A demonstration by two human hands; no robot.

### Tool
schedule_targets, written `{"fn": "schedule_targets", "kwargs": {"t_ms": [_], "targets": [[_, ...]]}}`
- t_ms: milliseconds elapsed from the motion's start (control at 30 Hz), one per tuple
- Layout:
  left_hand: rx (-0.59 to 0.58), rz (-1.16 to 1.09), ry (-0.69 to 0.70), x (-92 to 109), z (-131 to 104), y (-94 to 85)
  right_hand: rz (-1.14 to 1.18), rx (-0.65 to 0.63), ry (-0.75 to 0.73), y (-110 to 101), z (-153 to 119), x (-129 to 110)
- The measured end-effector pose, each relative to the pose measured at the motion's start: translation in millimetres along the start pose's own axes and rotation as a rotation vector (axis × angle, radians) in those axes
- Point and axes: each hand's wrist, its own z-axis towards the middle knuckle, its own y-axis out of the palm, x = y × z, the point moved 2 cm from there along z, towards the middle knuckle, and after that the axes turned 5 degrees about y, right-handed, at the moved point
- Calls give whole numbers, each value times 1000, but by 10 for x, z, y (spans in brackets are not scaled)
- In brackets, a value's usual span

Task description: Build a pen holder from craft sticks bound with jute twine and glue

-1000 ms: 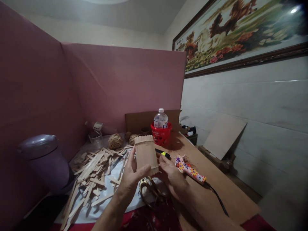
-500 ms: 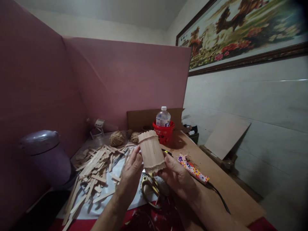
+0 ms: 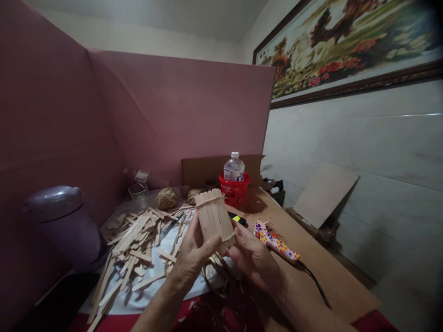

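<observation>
A cup-like piece of upright wooden craft sticks (image 3: 213,219), with twine bands near its upper and lower ends, is held tilted above the table. My left hand (image 3: 195,251) grips its left side, the thumb across its lower front. On the lower right side, my right hand (image 3: 251,251) holds it between thumb and fingers. Gold-handled scissors (image 3: 216,276) lie below the piece, partly hidden by it and my hands. Just behind my right hand is a black and yellow tool (image 3: 238,218).
Loose craft sticks (image 3: 133,258) cover the left, with twine balls (image 3: 167,198) behind. A red basket (image 3: 235,190) holds a clear bottle (image 3: 234,168). To the right lies a flower-patterned tool (image 3: 277,242) with a black cord. A purple bin-like container (image 3: 65,230) stands far left.
The stick piece has turned in my hands and sits slightly further left. My left thumb has moved across its lower front. The scissors are now more covered.
</observation>
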Motion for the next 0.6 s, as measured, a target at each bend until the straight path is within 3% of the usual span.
{"fn": "schedule_targets", "kwargs": {"t_ms": [300,600], "targets": [[2,63,-7,-25,-2,5,109,-44,-44,11,12,30],[80,182,-36,86,-39,88,165,-26,-10,34,-23,97]]}}
